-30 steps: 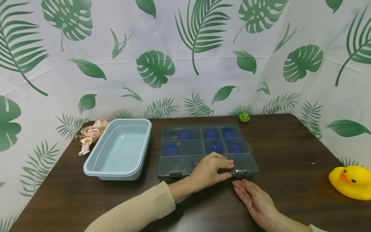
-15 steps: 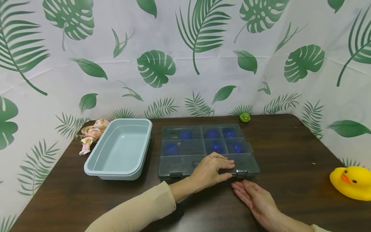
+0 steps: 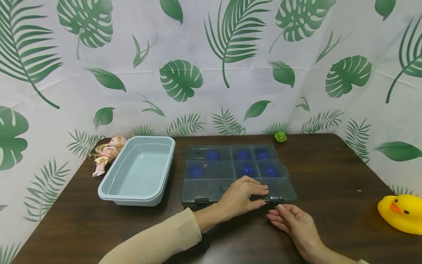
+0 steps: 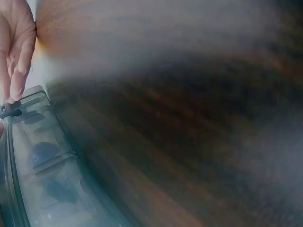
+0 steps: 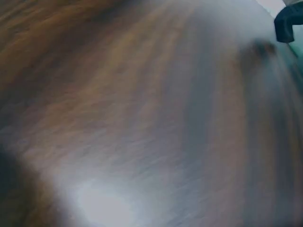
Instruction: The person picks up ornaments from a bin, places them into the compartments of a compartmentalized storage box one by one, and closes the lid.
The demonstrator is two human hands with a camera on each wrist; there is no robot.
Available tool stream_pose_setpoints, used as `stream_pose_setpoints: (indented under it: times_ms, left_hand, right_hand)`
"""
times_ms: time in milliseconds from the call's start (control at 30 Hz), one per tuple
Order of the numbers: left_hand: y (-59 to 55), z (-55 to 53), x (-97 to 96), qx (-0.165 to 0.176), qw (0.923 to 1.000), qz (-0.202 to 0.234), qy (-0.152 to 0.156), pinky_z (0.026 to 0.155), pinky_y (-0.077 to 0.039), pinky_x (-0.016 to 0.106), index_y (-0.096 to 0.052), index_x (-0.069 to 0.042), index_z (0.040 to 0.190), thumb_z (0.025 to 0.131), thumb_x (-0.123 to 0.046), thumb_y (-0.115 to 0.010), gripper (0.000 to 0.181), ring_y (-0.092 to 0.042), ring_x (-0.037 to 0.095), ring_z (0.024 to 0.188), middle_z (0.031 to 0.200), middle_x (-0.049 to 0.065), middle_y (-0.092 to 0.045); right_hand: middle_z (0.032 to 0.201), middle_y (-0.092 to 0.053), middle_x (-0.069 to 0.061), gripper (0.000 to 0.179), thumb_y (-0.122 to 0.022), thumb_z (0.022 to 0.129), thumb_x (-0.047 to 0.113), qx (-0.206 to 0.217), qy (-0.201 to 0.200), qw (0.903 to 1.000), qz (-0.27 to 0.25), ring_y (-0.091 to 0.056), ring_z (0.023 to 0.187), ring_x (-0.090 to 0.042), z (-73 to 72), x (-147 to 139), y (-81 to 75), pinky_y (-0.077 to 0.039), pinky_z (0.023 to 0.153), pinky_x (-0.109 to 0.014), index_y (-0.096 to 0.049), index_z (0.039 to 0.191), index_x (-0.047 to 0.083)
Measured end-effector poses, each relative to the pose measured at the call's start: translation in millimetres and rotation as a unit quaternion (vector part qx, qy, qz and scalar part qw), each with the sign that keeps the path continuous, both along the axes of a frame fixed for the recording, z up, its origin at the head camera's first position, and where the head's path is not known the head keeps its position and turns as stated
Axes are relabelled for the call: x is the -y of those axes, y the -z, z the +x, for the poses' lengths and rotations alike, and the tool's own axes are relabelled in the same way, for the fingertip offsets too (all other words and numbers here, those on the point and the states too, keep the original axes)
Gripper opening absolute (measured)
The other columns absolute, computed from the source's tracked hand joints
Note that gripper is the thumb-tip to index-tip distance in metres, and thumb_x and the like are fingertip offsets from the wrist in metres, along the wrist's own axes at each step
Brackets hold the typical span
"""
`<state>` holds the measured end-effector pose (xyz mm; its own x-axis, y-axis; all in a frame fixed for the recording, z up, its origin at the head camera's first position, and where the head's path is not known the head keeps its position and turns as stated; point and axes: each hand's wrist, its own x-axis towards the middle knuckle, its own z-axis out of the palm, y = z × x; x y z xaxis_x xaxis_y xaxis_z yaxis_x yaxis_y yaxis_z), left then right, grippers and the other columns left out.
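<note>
A smoky clear compartment box (image 3: 207,189) lies flat with its lid down. Round blue things, likely balls (image 3: 247,170), show through several of its cells. My left hand (image 3: 242,194) rests on the front of the lid, fingers spread loosely toward the right latch (image 3: 276,200). At that front edge, the right hand (image 3: 298,223) has its thumb tip against the underside of the latch, with its fingers slightly bent below. In the left wrist view, fingertips of the right hand (image 4: 19,56) touch the box's dark latch (image 4: 12,112). Neither hand is visible in the right wrist view.
A pale blue basin (image 3: 136,172) stands left of the box, with a doll (image 3: 107,154) beside it at the table's left edge. A small green duck (image 3: 280,136) sits behind the box. Far right is a yellow rubber duck (image 3: 400,212). The patterned cloth (image 3: 197,47) backs the table.
My right hand has turned a little and its thumb has come up to the latch, fingers bending more. The left hand stays on the lid. The head view has shifted slightly.
</note>
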<state>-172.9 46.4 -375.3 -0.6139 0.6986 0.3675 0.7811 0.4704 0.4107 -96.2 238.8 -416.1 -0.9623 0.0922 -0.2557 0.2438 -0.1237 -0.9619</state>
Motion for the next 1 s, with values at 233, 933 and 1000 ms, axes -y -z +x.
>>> stream_pose_setpoints:
  times_ms: [233, 933, 1000]
  left_hand:
    - [-1.1, -1.1, -0.3, -0.014, 0.9999, 0.001, 0.005, 0.092, -0.043, 0.015, -0.069, -0.015, 0.114, 0.084, -0.026, -0.071, 0.031, -0.055, 0.008, 0.11, 0.122, -0.008, -0.063]
    - [-6.3, 1.3, 1.0, -0.012, 0.9989, -0.021, 0.04, 0.099, -0.041, 0.02, -0.064, -0.01, 0.122, 0.087, -0.027, -0.067, 0.038, -0.055, 0.01, 0.118, 0.128, -0.001, -0.06]
    - [-13.0, -0.6, 10.6, -0.008, 0.9992, -0.018, 0.034, 0.102, -0.041, 0.025, -0.06, -0.009, 0.126, 0.089, -0.028, -0.066, 0.043, -0.053, 0.014, 0.122, 0.133, 0.003, -0.056]
  right_hand:
    - [0.084, -0.072, -0.003, 0.021, -0.054, 0.096, 0.026, 0.005, -0.01, 0.9999, -0.009, -0.071, 0.082, -0.017, -5.2, -3, -4.7, -0.056, 0.077, -0.031, -0.058, 0.091, 0.006]
    - [0.084, -0.072, -0.001, 0.039, -0.04, 0.101, 0.035, 0.007, -0.121, 0.9911, 0.056, -0.07, 0.081, -0.018, -0.4, -9, -17.2, -0.056, 0.075, -0.033, -0.059, 0.099, 0.001]
    - [0.084, -0.072, -0.003, 0.038, -0.038, 0.103, 0.026, -0.069, -0.166, 0.9804, 0.08, -0.071, 0.079, -0.02, -2.9, -7, -26.4, -0.057, 0.071, -0.036, -0.059, 0.099, -0.006]
